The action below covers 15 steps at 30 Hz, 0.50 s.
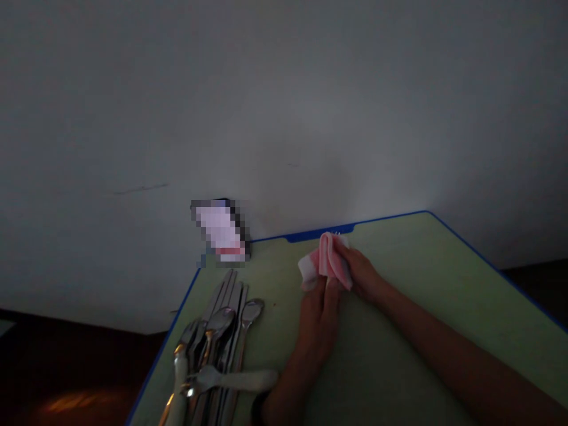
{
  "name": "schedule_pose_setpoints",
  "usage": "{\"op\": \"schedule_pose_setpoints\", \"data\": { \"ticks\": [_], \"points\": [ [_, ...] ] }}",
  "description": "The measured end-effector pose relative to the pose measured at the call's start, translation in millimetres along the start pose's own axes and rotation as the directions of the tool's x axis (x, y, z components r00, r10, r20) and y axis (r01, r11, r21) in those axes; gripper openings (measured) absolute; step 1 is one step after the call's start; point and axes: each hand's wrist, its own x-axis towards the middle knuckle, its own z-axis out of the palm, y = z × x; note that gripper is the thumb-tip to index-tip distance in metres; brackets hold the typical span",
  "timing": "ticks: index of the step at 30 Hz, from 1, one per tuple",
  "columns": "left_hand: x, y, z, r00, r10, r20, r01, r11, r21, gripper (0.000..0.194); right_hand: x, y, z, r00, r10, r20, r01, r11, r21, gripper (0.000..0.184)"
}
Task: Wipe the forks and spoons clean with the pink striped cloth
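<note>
both hands work at a folded cloth (326,254), which is to the right of the cutlery pile (227,343) and a little farther back. the right hand (361,272) grips the cloth's right side, thumb laid along the fold; the left hand (317,307) has its fingers drawn in at the lower edge. both grips seem narrow and closed on cloth, though whether something hard is wrapped inside is hidden. small pale glints show past the cloth's far end; too faint to name.

to do this well, the left fingers would best pinch firmly near the bottom as an anchor, while the right presses evenly through the layers, without letting the loose flap slip. a light, steady squeeze should suit so soft a fabric.

the cloth is pink and white, matte, perhaps fuzzy, bent into a rounded loop. the pile is all gloss and hard edges: slim straight blades, an oval spoon (217,325) on top, a smaller spoon (243,337) along its right side. a pale-handled utensil (252,380) with a smooth, thick handle lies across its near part. behind the pile leans a slab-like phone (222,231), and around it spreads the pale green, blue-edged counter (426,260).
</note>
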Motion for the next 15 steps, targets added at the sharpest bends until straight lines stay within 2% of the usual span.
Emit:
{"op": "schedule_pose_setpoints", "data": {
  "ticks": [4, 10, 15],
  "points": [
    [-1.5, -1.2, -2.9, 0.999, 0.04, 0.016, -0.042, 0.994, 0.102, 0.036, -1.0, -0.9, 1.7, 1.0, -0.016, -0.005, 0.016, 1.0, -0.012, 0.039],
    [-0.2, -1.0, -0.9, 0.995, 0.1, 0.007, -0.1, 0.989, 0.111, 0.033, 2.0, -1.6, -4.0, 0.998, -0.023, 0.057, 0.025, 0.999, -0.033, 0.025],
    [0.9, -1.2, -1.6, 0.988, 0.145, 0.056, -0.15, 0.985, 0.091, 0.03, 2.9, -4.0, -7.9, 0.993, -0.016, 0.121, 0.015, 1.0, 0.012, 0.021]
  ]
}}
